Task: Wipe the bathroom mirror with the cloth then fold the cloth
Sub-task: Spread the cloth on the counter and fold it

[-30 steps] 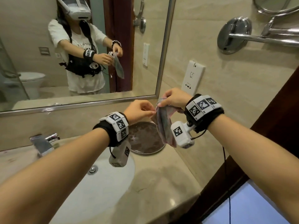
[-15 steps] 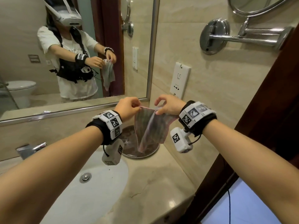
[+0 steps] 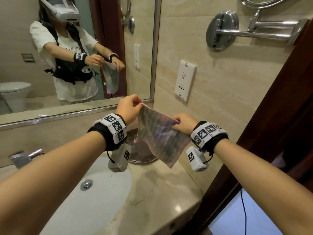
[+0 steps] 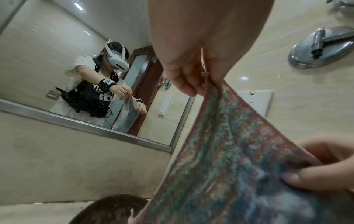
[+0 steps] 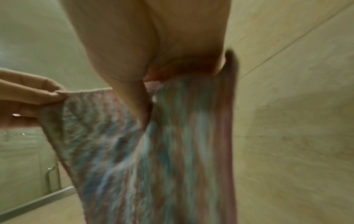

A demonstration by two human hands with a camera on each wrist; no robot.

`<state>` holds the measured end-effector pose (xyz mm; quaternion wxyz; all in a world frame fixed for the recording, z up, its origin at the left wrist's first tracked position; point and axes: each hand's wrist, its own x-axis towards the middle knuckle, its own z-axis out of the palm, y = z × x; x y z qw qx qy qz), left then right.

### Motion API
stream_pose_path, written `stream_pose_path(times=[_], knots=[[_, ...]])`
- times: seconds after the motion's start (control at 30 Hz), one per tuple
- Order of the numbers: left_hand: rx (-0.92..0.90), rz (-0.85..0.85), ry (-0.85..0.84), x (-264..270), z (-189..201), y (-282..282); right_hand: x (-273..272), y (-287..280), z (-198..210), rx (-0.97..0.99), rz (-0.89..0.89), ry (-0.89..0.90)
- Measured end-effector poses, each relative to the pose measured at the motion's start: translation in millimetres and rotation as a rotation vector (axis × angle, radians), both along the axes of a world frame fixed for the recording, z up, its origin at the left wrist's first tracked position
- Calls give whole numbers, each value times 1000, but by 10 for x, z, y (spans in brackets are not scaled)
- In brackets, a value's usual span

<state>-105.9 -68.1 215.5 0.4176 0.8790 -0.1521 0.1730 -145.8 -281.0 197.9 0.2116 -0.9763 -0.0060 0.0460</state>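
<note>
Pastel cloth (image 3: 159, 136) hangs spread over the desk (image 3: 169, 187) in the head view, left hand (image 3: 129, 106) and right hand (image 3: 183, 122) pinching its top corners, the wrist views agreeing: apparently unfolded, so folding remains.

Black wristbands (image 3: 108, 133) with white coded marker tiles; white camera units (image 3: 119, 159) below; white tee, black harness, white headset.

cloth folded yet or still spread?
Spread. The cloth hangs open as one flat sheet over the counter, left hand and right hand each pinching a top corner; no fold visible.
</note>
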Motion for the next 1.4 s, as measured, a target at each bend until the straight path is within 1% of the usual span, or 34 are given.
stream_pose_path(times=[0.1,0.2,0.4,0.47,0.53,0.6,0.63,0.7,0.73,0.83,0.87,0.93,1.03,1.1,1.27,1.33,1.4], knots=[[14,9,21,34,-58,11,47,-116,-139,9,-75,43],[61,16,59,73,-194,22,154,-215,-304,37,-141,34],[17,103,138,245,-514,131,359,-220,-487,24,-182,29],[1,131,141,297,-571,175,404,-183,-487,45,-210,-108],[-73,170,147,329,-595,200,422,-150,-466,77,-238,-278],[-123,188,146,343,-641,220,414,-123,-481,95,-239,-343],[-100,181,151,330,-692,231,390,-116,-516,94,-233,-350],[17,128,167,275,-861,273,299,-127,-686,39,-216,-325],[96,75,184,228,-965,300,231,-155,-825,-21,-204,-284],[393,-149,305,44,-1278,399,-37,-278,-1302,-181,-132,-101],[482,-212,355,-29,-1369,426,-121,-316,-1462,-193,-95,-47],[595,-272,432,-180,-1540,461,-320,-339,-1716,-152,-3,21],[622,-310,487,-391,-1783,479,-662,-296,-1973,-14,90,106],[627,-340,525,-502,-1941,506,-877,-251,-2091,50,112,112],[750,-484,639,-673,-2255,579,-1242,-227,-2453,132,98,201],[740,-504,658,-655,-2318,589,-1282,-242,-2532,149,82,205],[692,-479,647,-591,-2344,569,-1240,-257,-2563,163,34,192]])
